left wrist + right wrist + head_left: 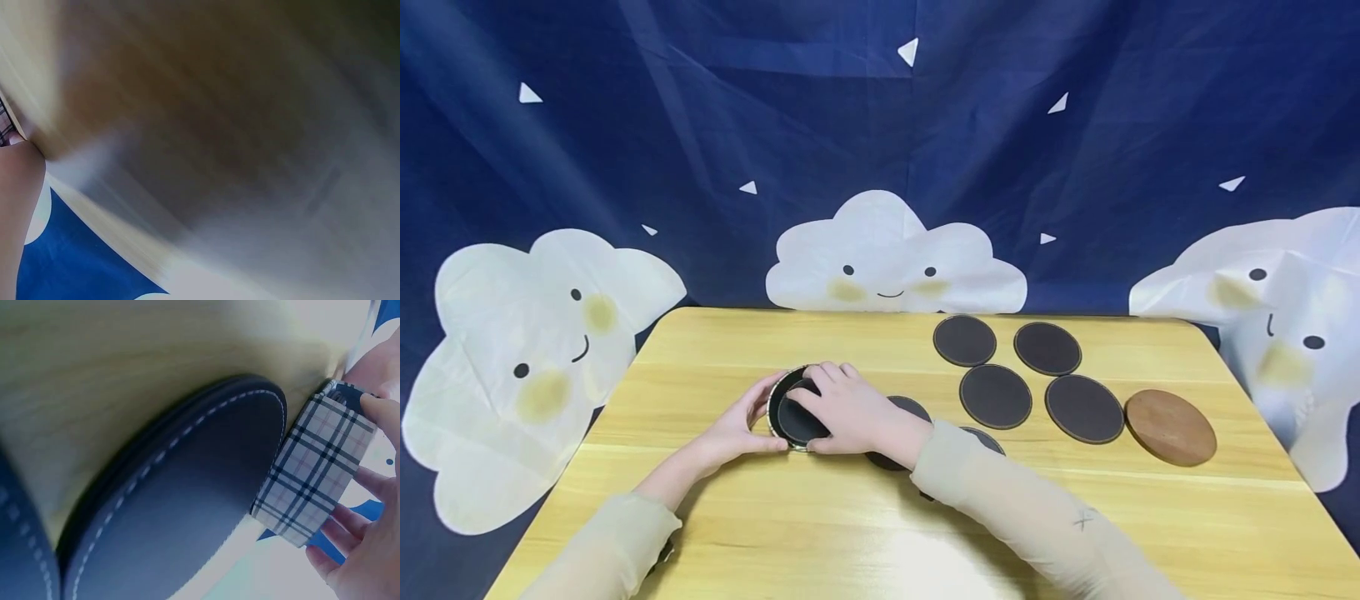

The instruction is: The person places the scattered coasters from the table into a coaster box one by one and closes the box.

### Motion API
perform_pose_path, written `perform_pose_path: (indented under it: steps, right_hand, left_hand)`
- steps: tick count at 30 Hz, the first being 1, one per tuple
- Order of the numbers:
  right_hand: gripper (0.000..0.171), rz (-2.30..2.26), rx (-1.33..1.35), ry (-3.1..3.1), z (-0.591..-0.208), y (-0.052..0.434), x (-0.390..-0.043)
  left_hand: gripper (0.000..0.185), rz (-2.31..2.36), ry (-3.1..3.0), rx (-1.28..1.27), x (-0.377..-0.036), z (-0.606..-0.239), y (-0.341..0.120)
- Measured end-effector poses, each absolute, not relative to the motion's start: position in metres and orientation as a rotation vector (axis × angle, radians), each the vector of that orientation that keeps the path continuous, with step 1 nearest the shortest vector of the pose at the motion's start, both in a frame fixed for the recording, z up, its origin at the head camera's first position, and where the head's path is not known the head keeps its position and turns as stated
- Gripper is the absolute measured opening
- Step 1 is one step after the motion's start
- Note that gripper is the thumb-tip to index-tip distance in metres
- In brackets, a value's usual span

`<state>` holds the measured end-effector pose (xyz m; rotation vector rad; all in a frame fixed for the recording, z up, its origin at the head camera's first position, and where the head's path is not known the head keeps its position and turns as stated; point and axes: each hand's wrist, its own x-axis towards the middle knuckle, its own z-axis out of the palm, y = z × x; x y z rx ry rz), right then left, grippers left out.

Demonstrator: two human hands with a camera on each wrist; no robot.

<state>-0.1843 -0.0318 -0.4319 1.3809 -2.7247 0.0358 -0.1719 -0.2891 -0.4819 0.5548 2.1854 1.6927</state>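
Pale wood fills most of what I see, a tabletop (715, 517) set against a dark blue cloth with smiling white clouds. Left of its middle sits a round holder (777, 398) with a plaid wall, and a dark stitched coaster (799, 417) lies tilted in its mouth, not yet flat. My right hand (850, 410) lies over that coaster, fingers curled round its far edge, so the disc is directly under my palm. My left hand (736, 427) cups the holder's left wall, fingers bent against it, bracing it from the opposite side. Both hands touch the holder, the right one on top. Two more dark coasters (904, 408) lie half hidden beneath my right forearm. Four others (996, 396) are spread flat toward the far right edge, and beside them a brown wooden disc (1170, 427).
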Motion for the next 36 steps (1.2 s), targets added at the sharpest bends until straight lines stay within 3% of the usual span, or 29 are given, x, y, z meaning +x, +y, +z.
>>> perform_pose_path:
  steps: [13,36]
  right_hand:
    - [0.069,0.051,1.421,-2.661,-0.423,-0.001,-0.176]
    - [0.072,-0.050,1.405,-2.614,-0.422,0.061,-0.164]
  left_hand:
    - [0.109,1.696,2.182,0.523,-0.169,-0.481,-0.289]
    - [0.109,1.718,2.180,0.544,-0.171,-0.482,-0.288]
